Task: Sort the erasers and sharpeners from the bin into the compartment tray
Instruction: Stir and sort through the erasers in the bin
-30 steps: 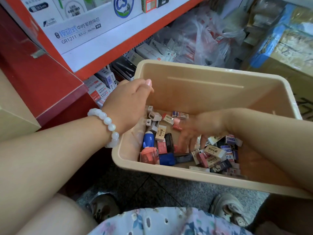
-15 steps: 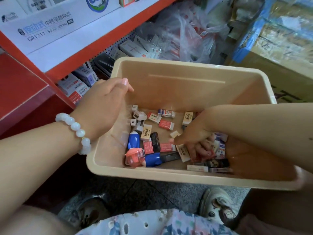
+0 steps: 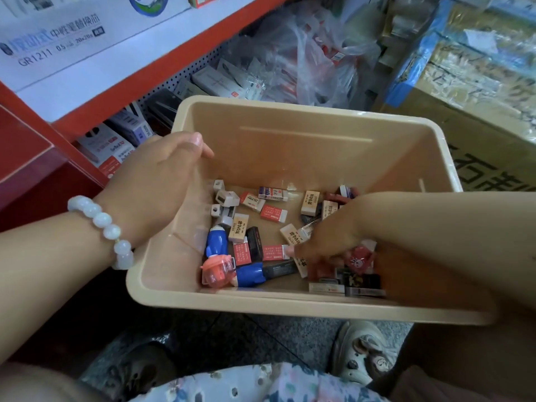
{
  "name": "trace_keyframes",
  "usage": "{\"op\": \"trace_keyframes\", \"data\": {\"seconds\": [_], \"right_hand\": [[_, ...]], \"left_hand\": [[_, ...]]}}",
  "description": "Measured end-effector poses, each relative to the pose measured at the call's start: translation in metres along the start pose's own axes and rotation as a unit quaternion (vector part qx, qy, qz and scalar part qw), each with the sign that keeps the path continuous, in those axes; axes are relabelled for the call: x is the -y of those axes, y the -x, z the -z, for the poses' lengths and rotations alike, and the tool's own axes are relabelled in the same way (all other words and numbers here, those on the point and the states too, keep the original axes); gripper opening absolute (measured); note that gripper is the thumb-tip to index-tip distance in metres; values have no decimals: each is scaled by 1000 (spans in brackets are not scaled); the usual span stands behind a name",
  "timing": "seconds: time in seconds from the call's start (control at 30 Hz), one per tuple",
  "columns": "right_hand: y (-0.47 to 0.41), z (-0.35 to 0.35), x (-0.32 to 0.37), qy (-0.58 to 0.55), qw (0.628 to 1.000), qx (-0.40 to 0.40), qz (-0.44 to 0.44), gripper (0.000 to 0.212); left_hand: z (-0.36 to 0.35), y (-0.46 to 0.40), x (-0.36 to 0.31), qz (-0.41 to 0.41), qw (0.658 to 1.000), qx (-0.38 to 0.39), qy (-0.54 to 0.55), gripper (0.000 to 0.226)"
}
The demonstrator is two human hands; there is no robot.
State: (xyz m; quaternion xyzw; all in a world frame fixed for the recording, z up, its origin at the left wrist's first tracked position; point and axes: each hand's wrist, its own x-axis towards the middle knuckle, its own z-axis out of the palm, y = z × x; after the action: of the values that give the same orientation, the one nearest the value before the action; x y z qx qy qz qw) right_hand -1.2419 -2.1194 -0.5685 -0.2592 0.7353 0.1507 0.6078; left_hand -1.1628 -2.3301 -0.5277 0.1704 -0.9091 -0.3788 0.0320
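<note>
Two hands at bin [image 3: 290, 306]: left hand [image 3: 162, 181] gripping upper-left rim.
Right hand [image 3: 327, 242] grip curled among erasers [image 3: 274, 213] lower right; contents unclear.

Bin [image 3: 290, 303] stands on the floor before the shelf [image 3: 121, 62]. Erasers [image 3: 274, 213] and sharpeners [image 3: 227, 197] lie inside. Left hand [image 3: 162, 181] on left rim; right hand [image 3: 330, 242] among the contents.

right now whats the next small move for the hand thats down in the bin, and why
Probably close the right hand on the erasers under it and lift out. It is already down in the pile, while the left hand grips the bin wall. No tray is in view.
</note>
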Motion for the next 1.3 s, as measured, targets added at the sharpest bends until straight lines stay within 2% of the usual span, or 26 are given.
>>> {"op": "trace_keyframes", "data": {"seconds": [0.13, 0.3, 0.43, 0.6, 0.73, 0.87, 0.97, 1.07, 1.2, 1.3], "right_hand": [[-6, -15, 8, 6, 1000, -11, -24, 67], [-13, -13, 18, 52, 997, 14, -56, 95], [-15, -12, 24, 38, 997, 27, -66, 88], [-13, -17, 18, 12, 998, 6, -69, 99], [-15, -16, 20, 26, 996, 16, -83, 96], [-12, -17, 16, 44, 997, 0, -59, 86], [-8, -16, 12, 72, 996, -40, -31, 87], [-10, -14, 8, 31, 998, -61, -6, 84], [-13, -19, 8, -11, 999, -7, -30, 77], [-21, -20, 13, -16, 998, 25, -49, 81]], "left_hand": [[1, 0, 0, -2, 1000, 3, -7, 38], [0, 0, 1, 1, 1000, 4, -15, 37], [0, 1, 1, 1, 1000, 10, -7, 44], [-1, 0, 1, 9, 1000, 1, -2, 36], [-1, 2, 0, -6, 1000, 5, -4, 38], [-1, 2, -1, 7, 1000, 3, -1, 36], [0, 2, -2, 10, 1000, 5, 1, 36], [0, 2, -1, 6, 1000, 4, 7, 35], [0, 2, -2, 4, 1000, 8, 0, 35], [1, 2, -1, 0, 1000, 13, -7, 35]]}}
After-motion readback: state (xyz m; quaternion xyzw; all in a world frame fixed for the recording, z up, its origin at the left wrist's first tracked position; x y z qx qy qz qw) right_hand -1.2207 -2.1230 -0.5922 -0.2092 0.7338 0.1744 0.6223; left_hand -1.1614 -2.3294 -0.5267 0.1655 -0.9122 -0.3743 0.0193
